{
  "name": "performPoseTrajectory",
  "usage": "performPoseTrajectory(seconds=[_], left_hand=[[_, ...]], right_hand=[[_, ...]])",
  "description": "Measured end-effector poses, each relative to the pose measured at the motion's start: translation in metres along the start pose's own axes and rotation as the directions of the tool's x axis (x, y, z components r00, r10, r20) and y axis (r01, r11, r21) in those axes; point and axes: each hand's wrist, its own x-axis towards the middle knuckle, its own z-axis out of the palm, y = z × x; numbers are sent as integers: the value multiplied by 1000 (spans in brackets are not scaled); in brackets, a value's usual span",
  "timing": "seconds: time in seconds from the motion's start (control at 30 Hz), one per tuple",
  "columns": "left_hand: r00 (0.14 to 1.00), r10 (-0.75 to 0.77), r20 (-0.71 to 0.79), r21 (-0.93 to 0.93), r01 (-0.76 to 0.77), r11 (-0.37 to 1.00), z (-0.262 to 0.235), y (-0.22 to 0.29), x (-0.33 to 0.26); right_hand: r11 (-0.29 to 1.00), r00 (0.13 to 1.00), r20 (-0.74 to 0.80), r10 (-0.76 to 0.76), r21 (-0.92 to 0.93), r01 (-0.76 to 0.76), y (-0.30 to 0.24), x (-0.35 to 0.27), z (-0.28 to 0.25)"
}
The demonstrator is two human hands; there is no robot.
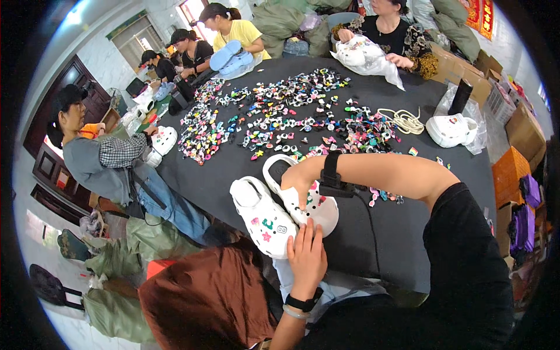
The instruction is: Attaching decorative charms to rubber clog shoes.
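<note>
Two white clogs lie side by side at the near edge of a black table (408,227). The left clog (261,214) carries a few small coloured charms. My right hand (299,181), with a black band on its wrist, curls down over the top of the right clog (319,209), which also has charms on it. My left hand (307,254) comes up from below with its fingers together against the near ends of the two clogs. It wears a black watch and a bracelet.
Many small coloured charms (280,119) are spread across the table. A coil of cream cord (403,120), a black cylinder (461,96) and a bagged white clog (450,129) lie at the right. Several people work around the table. Cardboard boxes (522,125) and an orange crate (509,170) stand at the right.
</note>
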Motion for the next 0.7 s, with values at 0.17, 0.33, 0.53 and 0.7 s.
performPoseTrajectory(seconds=[0.17, 0.33, 0.53, 0.7], left_hand=[[1000, 2, 9, 10, -2, 1000, -1, 0, 1], [1000, 9, -2, -6, -9, 1000, 1, 1, 4], [1000, 11, -8, -1, -11, 1000, -1, 0, 3], [1000, 16, -2, -5, -16, 1000, -4, 4, 3]], right_hand=[[969, 949, 249, 193, 105, -225, -17, 2, -18], [951, 898, 320, 301, -33, -307, -17, 11, -25], [977, 936, 307, 173, 64, -202, -17, 7, -24], [990, 992, 9, 127, 69, -127, -3, -4, 7]])
